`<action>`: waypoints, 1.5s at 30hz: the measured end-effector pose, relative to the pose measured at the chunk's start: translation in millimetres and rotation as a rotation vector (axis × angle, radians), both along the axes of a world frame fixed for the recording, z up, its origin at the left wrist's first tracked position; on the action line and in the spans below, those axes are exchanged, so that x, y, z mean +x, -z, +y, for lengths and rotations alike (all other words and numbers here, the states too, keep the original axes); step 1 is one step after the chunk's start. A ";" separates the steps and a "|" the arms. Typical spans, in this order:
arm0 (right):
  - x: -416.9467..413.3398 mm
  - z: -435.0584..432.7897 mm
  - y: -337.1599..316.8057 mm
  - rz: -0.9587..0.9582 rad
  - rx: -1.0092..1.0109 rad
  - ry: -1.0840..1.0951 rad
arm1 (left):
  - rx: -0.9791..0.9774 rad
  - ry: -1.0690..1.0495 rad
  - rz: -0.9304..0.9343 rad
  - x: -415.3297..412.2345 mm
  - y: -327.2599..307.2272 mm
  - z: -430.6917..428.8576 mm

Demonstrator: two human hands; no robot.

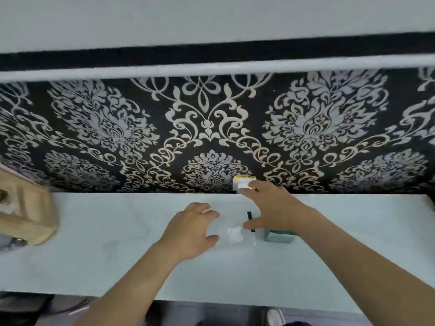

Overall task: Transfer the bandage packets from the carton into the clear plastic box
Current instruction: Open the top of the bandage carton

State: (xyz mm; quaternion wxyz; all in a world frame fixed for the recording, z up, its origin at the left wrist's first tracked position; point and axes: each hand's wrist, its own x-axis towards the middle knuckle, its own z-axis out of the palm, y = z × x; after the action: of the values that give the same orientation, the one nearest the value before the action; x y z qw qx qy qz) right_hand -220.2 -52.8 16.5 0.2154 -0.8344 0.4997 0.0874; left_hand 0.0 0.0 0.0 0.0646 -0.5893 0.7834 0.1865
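Observation:
My right hand (273,208) reaches toward the back of the white table (117,243) and holds a white bandage packet (243,181) with a yellow strip at its fingertips, close to the patterned wall. Under that wrist lies the green carton (280,236), partly hidden, with a dark flap (250,218) standing at its left. Between my hands sits the clear plastic box (235,235), hard to make out, with something small and white inside. My left hand (193,228) curls round the box's left side, thumb in front and fingers behind.
A beige wooden-looking box (28,215) stands at the table's left end. The black wall with a pale floral pattern (211,128) rises right behind the table. Floor, a cable and a shoe (275,316) show below the table's front edge.

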 end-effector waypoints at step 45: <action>1.5 46.6 191.8 -1.086 0.037 0.409 | -0.296 -0.221 0.684 -55.9 112.3 -8.9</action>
State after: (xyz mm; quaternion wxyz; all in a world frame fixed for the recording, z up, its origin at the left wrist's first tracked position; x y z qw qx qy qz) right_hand -218.7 -6.1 -175.3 0.4678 -0.6424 0.4670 -0.3879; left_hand -55.9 -8.9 -112.3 -0.3066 -0.5770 0.7098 0.2632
